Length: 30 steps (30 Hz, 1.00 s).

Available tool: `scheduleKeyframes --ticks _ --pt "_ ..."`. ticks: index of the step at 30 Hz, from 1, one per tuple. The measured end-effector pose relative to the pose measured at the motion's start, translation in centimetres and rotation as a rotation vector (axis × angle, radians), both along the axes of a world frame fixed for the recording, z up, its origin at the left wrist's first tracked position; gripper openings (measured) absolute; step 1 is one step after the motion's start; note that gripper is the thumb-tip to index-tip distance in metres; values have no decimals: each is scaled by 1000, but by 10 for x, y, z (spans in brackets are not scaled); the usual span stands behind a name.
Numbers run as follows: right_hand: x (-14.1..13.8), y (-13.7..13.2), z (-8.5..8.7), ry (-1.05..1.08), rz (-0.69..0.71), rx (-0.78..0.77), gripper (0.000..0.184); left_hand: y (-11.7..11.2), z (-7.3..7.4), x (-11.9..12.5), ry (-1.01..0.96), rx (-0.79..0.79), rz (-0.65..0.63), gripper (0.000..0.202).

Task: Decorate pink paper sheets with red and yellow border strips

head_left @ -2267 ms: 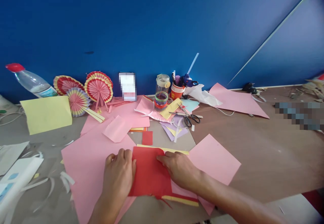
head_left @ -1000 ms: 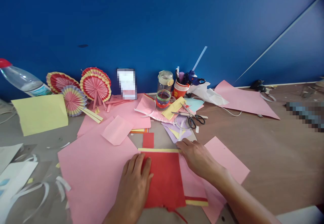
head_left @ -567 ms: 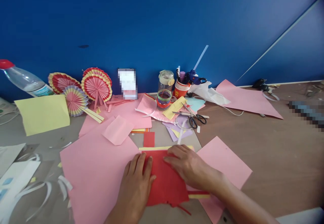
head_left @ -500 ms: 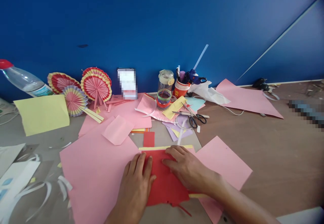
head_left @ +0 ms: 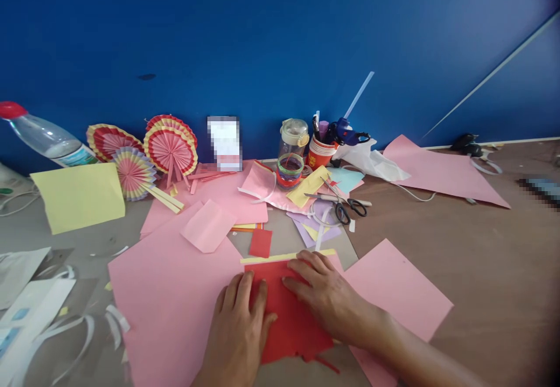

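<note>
Scissors [head_left: 345, 207], one pair, and one small red square [head_left: 261, 243] lie beyond one large red sheet [head_left: 295, 326] on the bench [head_left: 490, 259]. Both hands rest on that sheet: left hand [head_left: 240, 317] flat, thumb apart; right hand [head_left: 326, 294] with thumb and fingers apart. A second ago the right was beside its upper right corner (the left already lay there). The right wrist hides its right edge; a pixelated object [head_left: 542, 190] is cut off at far right.

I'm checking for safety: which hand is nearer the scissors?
Right: the right hand rests on the red paper, below and left of the scissors; the left hand is farther down and left.
</note>
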State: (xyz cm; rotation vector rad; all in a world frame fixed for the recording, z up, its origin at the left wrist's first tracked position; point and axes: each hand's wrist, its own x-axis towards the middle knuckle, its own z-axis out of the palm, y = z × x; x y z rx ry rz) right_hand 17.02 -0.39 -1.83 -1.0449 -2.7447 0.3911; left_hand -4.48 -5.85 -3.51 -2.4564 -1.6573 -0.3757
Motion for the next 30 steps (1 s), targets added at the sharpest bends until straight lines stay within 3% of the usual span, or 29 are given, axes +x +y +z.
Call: scheduleKeyframes --ticks 11,22,27,30 --pt "-6 3 -6 176 4 75 31 2 0 -1 22 -57 14 29" --pt "19 23 5 403 -375 65 34 8 -1 -2 3 -82 -5 28" --pt "30 30 20 375 -479 -22 32 8 8 0 -59 -33 2 29" --pt "38 55 32 311 -543 -20 31 10 19 6 -111 -48 -3 28"
